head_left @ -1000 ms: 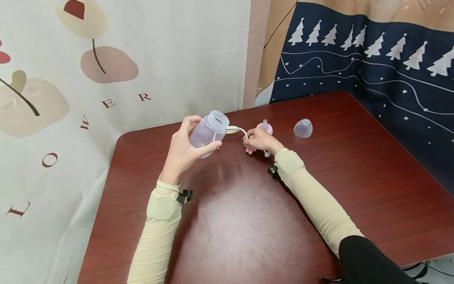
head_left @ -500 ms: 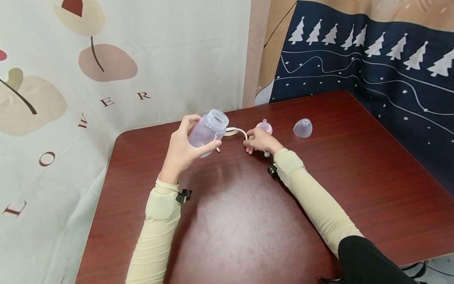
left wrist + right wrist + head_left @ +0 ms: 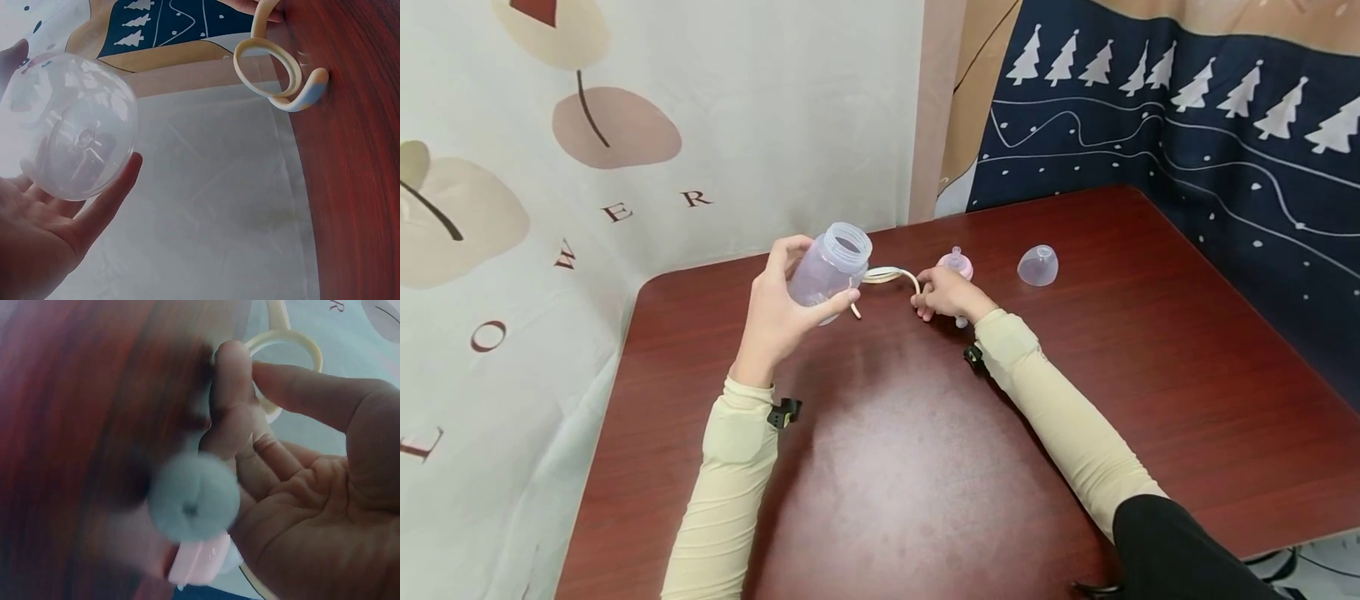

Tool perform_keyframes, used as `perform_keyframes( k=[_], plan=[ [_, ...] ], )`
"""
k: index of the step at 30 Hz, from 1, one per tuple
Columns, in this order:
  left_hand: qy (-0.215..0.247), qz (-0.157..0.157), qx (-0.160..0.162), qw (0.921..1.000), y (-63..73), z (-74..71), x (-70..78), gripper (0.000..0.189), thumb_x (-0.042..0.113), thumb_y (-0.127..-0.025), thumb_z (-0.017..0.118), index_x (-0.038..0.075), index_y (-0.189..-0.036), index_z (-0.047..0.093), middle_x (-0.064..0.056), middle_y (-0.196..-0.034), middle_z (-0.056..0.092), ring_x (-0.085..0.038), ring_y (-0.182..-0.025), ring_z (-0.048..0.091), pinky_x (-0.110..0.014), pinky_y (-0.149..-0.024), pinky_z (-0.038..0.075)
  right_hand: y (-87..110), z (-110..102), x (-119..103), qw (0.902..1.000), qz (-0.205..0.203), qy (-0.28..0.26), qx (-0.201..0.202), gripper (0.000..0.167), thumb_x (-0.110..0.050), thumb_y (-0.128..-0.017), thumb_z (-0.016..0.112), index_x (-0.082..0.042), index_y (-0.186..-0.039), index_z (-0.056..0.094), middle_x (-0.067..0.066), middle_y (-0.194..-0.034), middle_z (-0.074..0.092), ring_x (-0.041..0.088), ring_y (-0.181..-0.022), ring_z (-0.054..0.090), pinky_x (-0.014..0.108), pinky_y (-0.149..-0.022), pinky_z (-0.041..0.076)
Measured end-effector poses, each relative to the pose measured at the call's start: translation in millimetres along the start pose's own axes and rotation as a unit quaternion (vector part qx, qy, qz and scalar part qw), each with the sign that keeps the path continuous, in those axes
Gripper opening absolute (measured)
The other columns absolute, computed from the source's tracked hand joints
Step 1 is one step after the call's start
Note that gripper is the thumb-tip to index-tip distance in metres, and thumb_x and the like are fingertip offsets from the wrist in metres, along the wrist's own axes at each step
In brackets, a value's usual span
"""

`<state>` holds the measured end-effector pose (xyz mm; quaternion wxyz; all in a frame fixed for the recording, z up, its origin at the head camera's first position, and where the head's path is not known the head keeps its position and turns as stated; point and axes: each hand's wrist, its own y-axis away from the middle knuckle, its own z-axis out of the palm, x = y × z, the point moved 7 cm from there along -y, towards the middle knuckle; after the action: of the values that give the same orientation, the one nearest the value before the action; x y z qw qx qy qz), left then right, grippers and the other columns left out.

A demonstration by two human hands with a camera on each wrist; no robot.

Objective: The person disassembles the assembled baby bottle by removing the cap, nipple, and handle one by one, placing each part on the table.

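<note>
My left hand [image 3: 775, 317] grips a translucent lilac baby bottle [image 3: 816, 271] above the table, its uncovered mouth tilted up and to the right. Only the bottle's clear round base [image 3: 84, 134] faces the left wrist view. Near the table's back edge my right hand [image 3: 953, 293] pinches a cream bottle handle [image 3: 887, 271] with a ring [image 3: 317, 356] between thumb and fingers. Just behind that hand sits a teat with a pink collar [image 3: 956, 265], partly hidden. A pale straw weight [image 3: 194, 497] hangs close to the right palm in the right wrist view.
A clear domed cap [image 3: 1037, 267] stands on the red-brown table [image 3: 880, 467] to the right of the teat. Printed curtains [image 3: 790, 117] rise along the table's back and right edges. A dark cable [image 3: 1285, 567] lies beyond the front right edge.
The head view has shifted slightly, moving the scene left and up. My left hand has brought the bottle a touch left and more upright; my right hand keeps its pinch on the handle.
</note>
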<state>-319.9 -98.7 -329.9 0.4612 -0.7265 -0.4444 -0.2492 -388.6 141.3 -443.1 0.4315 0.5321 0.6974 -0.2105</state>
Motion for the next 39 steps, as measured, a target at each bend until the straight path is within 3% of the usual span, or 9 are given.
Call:
perform_keyframes(
  k=[6,9,13,15,20,26,30,34,39],
  plan=[
    [0.021,0.011,0.038,0.999,-1.9,-4.8,0.4,0.079,0.023,-0.076,0.097,0.017,-0.141,0.053,-0.002,-0.125,0.071,-0.012,-0.117,0.064,-0.031,-0.096,0.047,2.7,-14,0,0.9999,-0.002,0.0,0.015,0.046,-0.004,-0.105,0.06,0.015,-0.145,0.049,0.014,-0.083,0.073,0.009,-0.063,0.069,0.02,-0.064,0.053],
    [0.026,0.013,0.054,0.9981,-2.8,-7.3,-1.7,0.08,0.022,-0.076,0.097,0.022,-0.145,0.056,-0.001,-0.126,0.07,-0.012,-0.117,0.062,-0.03,-0.094,0.05,4.4,-24,2,0.9996,0.004,-0.01,0.028,0.048,-0.008,-0.106,0.061,0.012,-0.148,0.049,0.013,-0.083,0.073,0.011,-0.064,0.07,0.021,-0.066,0.054],
    [0.025,0.007,0.07,0.9972,-1.7,-13.8,-9.4,0.077,0.022,-0.078,0.095,0.026,-0.146,0.059,0.001,-0.127,0.07,-0.014,-0.113,0.064,-0.03,-0.09,0.051,5.3,-32,-2,0.9992,0.001,-0.025,0.03,0.048,-0.012,-0.106,0.062,0.009,-0.148,0.051,0.011,-0.083,0.074,0.015,-0.068,0.072,0.024,-0.071,0.056],
    [0.011,-0.003,0.074,0.9972,-3.3,-14.8,-17.1,0.075,0.025,-0.079,0.094,0.024,-0.145,0.059,0.001,-0.13,0.069,-0.015,-0.117,0.064,-0.034,-0.097,0.049,7.0,-36,-3,0.999,-0.001,-0.029,0.032,0.048,-0.013,-0.106,0.063,0.008,-0.147,0.051,0.011,-0.084,0.074,0.016,-0.069,0.072,0.026,-0.072,0.057],
    [-0.026,-0.043,0.065,0.9966,-12.1,-10.9,-47.6,0.075,0.032,-0.08,0.093,0.015,-0.142,0.054,-0.005,-0.134,0.067,-0.02,-0.127,0.06,-0.044,-0.109,0.041,11.2,-45,-4,0.9993,-0.003,-0.026,0.027,0.049,-0.015,-0.106,0.063,0.007,-0.148,0.05,0.012,-0.087,0.075,0.016,-0.07,0.071,0.029,-0.075,0.057],
    [-0.05,-0.087,0.04,0.9942,-14.2,-6.1,-81.7,0.076,0.027,-0.084,0.091,0.008,-0.142,0.046,-0.013,-0.135,0.068,-0.027,-0.118,0.064,-0.047,-0.103,0.048,13.5,-46,-9,0.9993,-0.014,-0.031,0.016,0.049,-0.015,-0.106,0.064,0.006,-0.149,0.051,0.015,-0.088,0.075,0.015,-0.07,0.071,0.032,-0.077,0.059],
    [-0.073,-0.084,0.034,0.9932,-16.0,-5.9,-89.5,0.077,0.024,-0.085,0.091,0.006,-0.146,0.047,-0.018,-0.137,0.06,-0.033,-0.122,0.058,-0.05,-0.105,0.047,15.1,-48,-10,0.999,-0.018,-0.034,0.021,0.049,-0.016,-0.107,0.064,0.005,-0.149,0.051,0.015,-0.088,0.075,0.019,-0.073,0.073,0.031,-0.076,0.058],
    [-0.083,-0.103,0.027,0.9908,-13.8,-6.2,-96.9,0.078,0.021,-0.086,0.091,0.006,-0.15,0.049,-0.023,-0.138,0.047,-0.036,-0.127,0.05,-0.052,-0.111,0.045,18.1,-48,-10,0.9991,-0.016,-0.034,0.021,0.049,-0.017,-0.107,0.064,0.002,-0.15,0.051,0.018,-0.091,0.075,0.025,-0.079,0.074,0.028,-0.076,0.057],
    [-0.096,-0.122,0.019,0.9878,-9.3,-6.5,-103.9,0.079,0.02,-0.089,0.089,0.006,-0.154,0.048,-0.025,-0.137,0.047,-0.039,-0.127,0.048,-0.054,-0.112,0.044,20.6,-49,-13,0.9988,-0.022,-0.036,0.023,0.047,-0.017,-0.107,0.064,0.002,-0.149,0.052,0.019,-0.092,0.075,0.02,-0.076,0.073,0.03,-0.078,0.058]
  ],
)
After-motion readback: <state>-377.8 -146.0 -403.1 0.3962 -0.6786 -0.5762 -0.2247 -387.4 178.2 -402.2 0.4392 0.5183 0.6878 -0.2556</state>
